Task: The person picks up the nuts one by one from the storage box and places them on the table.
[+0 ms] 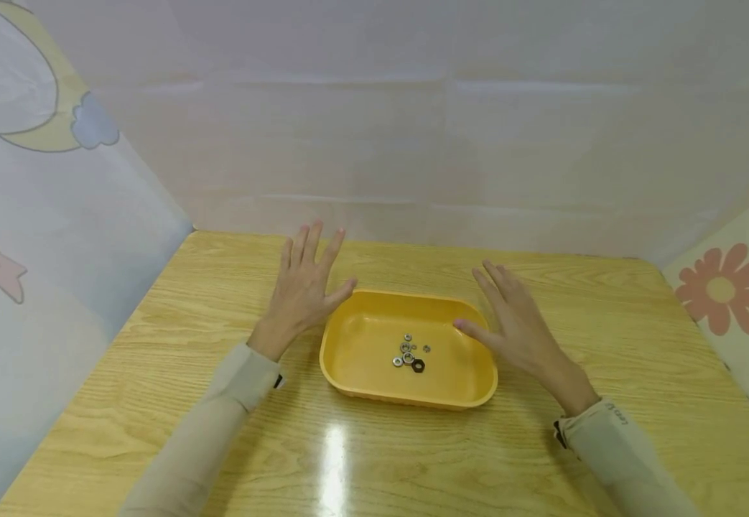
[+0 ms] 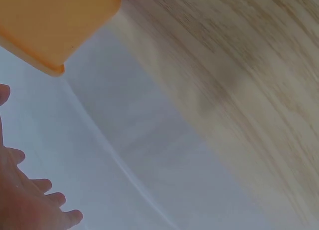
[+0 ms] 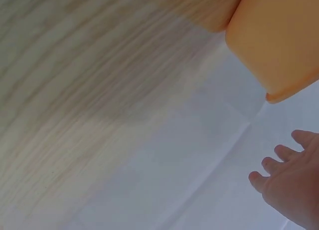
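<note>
A yellow plastic tray [image 1: 355, 388] with rounded corners sits on the table. Several small metal nuts [image 1: 408, 357] lie loose in the middle of its floor, most of them silver and one a dark hex nut [image 1: 418, 365]. My left hand [image 1: 303, 291] is spread at the tray's left side, its thumb overlapping the back left rim in the head view. On the other side my right hand [image 1: 519, 327] has its fingers extended, with the thumb over the tray's right end. Neither hand holds anything. Both wrist views show the tray's outer wall [image 2: 55, 25] beside the fingers.
The wood-grain table [image 1: 154, 359] runs back to a pale sheet [image 1: 380, 143] that hangs behind it. Printed sheets with a moon, a star and a flower [image 1: 726, 289] stand at the left and right sides.
</note>
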{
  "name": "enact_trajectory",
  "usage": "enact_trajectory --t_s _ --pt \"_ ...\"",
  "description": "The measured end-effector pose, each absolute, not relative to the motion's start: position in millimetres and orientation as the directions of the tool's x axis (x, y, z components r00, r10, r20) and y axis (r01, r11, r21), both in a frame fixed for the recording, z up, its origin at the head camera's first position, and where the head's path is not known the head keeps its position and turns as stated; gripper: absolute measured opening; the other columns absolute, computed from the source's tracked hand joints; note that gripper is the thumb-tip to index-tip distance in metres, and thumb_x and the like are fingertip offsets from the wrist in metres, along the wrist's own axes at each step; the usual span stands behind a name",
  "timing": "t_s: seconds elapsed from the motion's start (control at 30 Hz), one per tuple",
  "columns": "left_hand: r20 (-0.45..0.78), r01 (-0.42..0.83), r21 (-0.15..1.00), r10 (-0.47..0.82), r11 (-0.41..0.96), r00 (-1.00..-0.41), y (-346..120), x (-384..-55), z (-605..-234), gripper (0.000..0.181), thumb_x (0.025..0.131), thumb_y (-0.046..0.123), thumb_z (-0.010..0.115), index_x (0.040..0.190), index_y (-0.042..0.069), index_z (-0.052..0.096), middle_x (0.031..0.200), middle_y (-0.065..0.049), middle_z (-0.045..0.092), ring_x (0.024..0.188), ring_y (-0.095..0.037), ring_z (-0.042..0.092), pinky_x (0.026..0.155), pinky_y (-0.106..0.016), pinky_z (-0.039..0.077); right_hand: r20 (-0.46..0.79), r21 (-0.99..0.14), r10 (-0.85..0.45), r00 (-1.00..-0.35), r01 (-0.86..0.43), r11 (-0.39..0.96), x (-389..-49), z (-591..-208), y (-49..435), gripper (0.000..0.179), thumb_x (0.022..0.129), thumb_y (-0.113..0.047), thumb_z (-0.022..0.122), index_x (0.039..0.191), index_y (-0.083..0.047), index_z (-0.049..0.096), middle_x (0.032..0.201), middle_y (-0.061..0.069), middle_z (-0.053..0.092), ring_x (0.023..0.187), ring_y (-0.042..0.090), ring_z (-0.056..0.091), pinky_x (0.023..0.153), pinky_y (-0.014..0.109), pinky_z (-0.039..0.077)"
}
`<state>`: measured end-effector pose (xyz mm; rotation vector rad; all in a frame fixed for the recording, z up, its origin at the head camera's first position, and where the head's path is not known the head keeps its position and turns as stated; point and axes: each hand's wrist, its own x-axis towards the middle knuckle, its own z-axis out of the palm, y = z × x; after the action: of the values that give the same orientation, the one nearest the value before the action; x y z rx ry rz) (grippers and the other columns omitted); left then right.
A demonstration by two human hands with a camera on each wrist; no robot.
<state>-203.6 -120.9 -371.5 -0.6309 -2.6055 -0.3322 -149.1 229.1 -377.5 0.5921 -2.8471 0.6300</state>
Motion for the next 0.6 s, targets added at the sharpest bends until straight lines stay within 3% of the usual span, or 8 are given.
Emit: enact_trajectory --t_s 0.47,0.6 --pt "0.461 0.531 0.118 0.427 0.839 -0.778 -114 -196 -374 0.081 0.093 0.051 0.057 0.158 0.016 0.024 0.160 -0.024 0.023 0.148 -0.044 0.022 0.119 -0.065 0.020 0.233 -0.338 -0.439 -0.868 -0.495 0.801 -137 -387 217 0.088 0.090 -0.051 0.066 0.157 -0.009 0.027 0.166 0.012 0.019 0.151 0.040 0.019 0.117 0.067 0.018" --pt "0.455 0.544 0.125 0.439 0.830 -0.775 -112 -195 -375 0.081 0.093 0.050 0.059 0.158 0.016 0.024 0.160 -0.024 0.023 0.148 -0.044 0.022 0.119 -0.065 0.020 0.207 -0.334 -0.453 -0.867 -0.498 0.801 -133 -389 215 0.091 0.091 -0.053 0.065 0.158 -0.010 0.022 0.165 0.013 0.019 0.151 0.040 0.020 0.117 0.065 0.020"
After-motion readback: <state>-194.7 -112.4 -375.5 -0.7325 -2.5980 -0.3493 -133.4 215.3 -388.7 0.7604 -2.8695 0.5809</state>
